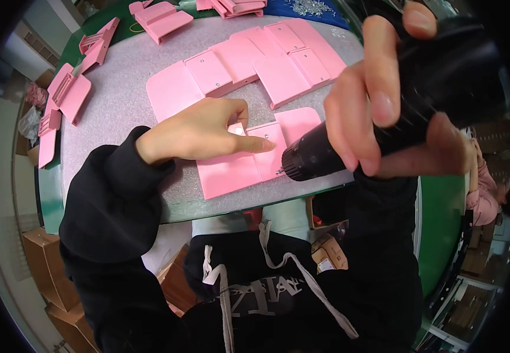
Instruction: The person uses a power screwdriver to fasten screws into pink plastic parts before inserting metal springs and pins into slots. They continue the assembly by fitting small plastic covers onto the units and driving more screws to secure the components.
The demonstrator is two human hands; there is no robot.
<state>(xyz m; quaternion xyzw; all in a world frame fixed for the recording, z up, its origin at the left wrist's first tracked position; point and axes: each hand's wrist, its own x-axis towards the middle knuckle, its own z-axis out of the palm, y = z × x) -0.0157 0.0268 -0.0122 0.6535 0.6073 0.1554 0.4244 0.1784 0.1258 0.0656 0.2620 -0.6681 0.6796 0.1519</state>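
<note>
A screwdriver (pixel 420 88) is clasped by the right hand (pixel 358 115), fingers curled, and a pink panel (pixel 226 177) is touched by the left hand (pixel 205 130), thumb spread apart.

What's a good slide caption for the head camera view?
Left fingers rest on a pink panel while right fingers point a black driver at it.

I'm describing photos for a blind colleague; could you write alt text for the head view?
A person's right hand holds a black driver, its bit at a pink panel that the left hand touches on a grey-covered table; more pink pieces lie beyond.
</note>
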